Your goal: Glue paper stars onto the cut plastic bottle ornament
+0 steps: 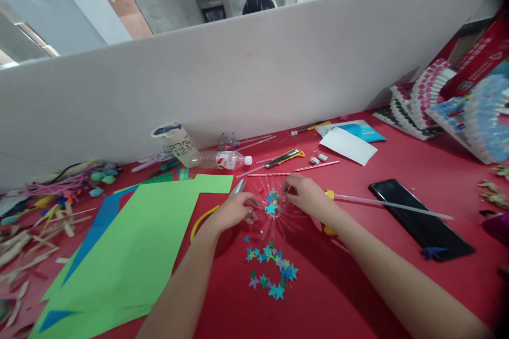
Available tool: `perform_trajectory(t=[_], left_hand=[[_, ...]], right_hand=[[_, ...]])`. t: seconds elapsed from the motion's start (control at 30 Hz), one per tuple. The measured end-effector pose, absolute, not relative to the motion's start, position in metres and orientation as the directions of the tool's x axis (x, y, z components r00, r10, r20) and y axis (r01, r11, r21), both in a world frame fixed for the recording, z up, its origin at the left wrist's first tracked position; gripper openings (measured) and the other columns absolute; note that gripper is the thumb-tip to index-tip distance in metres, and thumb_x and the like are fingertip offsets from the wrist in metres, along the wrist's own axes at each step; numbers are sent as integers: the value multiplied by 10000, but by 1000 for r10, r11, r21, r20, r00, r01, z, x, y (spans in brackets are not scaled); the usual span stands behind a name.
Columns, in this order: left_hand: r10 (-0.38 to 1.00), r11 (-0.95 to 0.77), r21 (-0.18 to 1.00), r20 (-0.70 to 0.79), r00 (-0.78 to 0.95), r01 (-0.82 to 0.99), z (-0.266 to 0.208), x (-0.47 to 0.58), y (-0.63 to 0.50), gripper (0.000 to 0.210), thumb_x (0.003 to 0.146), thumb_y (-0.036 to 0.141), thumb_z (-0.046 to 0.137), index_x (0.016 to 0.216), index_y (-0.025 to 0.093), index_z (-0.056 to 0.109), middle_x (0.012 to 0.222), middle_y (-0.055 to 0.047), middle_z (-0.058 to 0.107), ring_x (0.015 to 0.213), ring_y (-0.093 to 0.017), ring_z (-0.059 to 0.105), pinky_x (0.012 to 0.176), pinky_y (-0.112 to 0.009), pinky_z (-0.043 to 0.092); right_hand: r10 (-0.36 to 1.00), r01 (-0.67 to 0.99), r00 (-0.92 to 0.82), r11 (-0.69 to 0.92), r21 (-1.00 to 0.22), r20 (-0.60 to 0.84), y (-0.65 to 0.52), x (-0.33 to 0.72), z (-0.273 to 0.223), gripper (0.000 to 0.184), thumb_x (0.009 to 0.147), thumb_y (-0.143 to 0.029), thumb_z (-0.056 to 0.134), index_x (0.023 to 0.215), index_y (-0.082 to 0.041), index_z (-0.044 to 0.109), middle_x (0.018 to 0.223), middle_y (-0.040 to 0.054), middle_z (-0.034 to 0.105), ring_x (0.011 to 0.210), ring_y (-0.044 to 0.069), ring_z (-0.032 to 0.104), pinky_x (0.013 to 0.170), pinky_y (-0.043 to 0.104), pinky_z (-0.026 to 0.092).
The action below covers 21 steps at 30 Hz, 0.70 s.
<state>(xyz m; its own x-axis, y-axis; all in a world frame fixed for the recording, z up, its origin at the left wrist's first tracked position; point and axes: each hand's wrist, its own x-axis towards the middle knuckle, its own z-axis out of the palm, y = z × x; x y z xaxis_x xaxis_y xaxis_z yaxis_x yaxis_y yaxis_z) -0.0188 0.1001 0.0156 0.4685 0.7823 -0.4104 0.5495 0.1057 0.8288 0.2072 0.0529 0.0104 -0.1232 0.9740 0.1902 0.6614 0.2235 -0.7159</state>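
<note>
Between my hands lies a clear plastic piece (280,222), cut into thin strips that fan out like a flower. A few star-shaped sequins rest in its middle, the largest a turquoise star (271,208). At its left side is my left hand (237,208), fingers loosely bent and apart, with nothing visible in them. My right hand (304,194) has its fingers bent together at the right rim, pinching the plastic there; the exact contact is blurred. Nearer to me, several blue, green and purple star sequins (278,265) are scattered on the red table (246,312).
Green paper sheets (139,243) lie left, and scissors (239,186) beside my left hand. Behind are a plastic bottle (222,160), a cup (177,143) and a yellow utility knife (284,159). A black phone (417,217) sits right, under a clear stick (397,205). A white partition (238,74) stands behind.
</note>
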Motion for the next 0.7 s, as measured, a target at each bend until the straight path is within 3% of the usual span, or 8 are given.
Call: perform_trajectory(t=[0.13, 0.3, 0.43, 0.5, 0.6, 0.7], left_hand=[[738, 57, 844, -395, 547, 533, 19, -12, 96, 264, 637, 121, 620, 901, 126, 632, 743, -57, 659, 669, -179, 631, 648, -294, 480], [770, 17, 929, -248, 587, 370, 39, -9, 86, 448, 682, 156, 656, 1117, 222, 575, 1129, -67, 614, 1016, -200, 584, 830, -290, 455], [832, 79, 986, -146, 536, 146, 45, 1, 71, 655, 667, 192, 729, 1263, 264, 467, 1101, -62, 643, 929, -191, 629, 786, -278, 484], [870, 104, 995, -89, 485, -2, 45, 7, 66, 582, 669, 205, 738, 1210, 245, 526, 1012, -56, 679, 901, -197, 641, 792, -293, 500], [897, 124, 982, -48, 440, -146, 47, 13, 59, 383, 651, 214, 761, 1016, 221, 646, 909, -48, 703, 879, -207, 654, 835, -329, 507], [905, 143, 965, -38, 423, -220, 54, 16, 54, 288, 664, 253, 758, 933, 212, 666, 907, -31, 705, 844, -202, 668, 837, -359, 513]], right_hand=[[990, 603, -39, 134, -786, 138, 55, 204, 9, 59, 734, -144, 558, 702, -182, 590, 732, 34, 620, 671, 160, 557, 625, 264, 399], [996, 441, 31, 57, -896, 78, 52, 207, 25, 77, 768, -218, 519, 714, -191, 565, 627, 9, 638, 600, 160, 607, 570, 252, 441], [993, 313, 75, 59, -948, 86, 40, 209, 52, 90, 790, -268, 506, 789, -197, 561, 673, 6, 651, 630, 163, 638, 551, 249, 461], [989, 240, 92, 91, -966, 116, 33, 210, 67, 91, 785, -279, 534, 793, -197, 571, 692, 7, 643, 643, 162, 628, 570, 261, 465], [950, 318, 146, 220, -922, 277, 22, 210, 86, 56, 769, -218, 559, 815, -201, 584, 792, 16, 632, 717, 155, 603, 639, 282, 473], [849, 467, 155, 388, -795, 506, 11, 212, 101, 84, 763, -138, 558, 813, -205, 571, 894, 24, 596, 855, 162, 569, 778, 323, 458]])
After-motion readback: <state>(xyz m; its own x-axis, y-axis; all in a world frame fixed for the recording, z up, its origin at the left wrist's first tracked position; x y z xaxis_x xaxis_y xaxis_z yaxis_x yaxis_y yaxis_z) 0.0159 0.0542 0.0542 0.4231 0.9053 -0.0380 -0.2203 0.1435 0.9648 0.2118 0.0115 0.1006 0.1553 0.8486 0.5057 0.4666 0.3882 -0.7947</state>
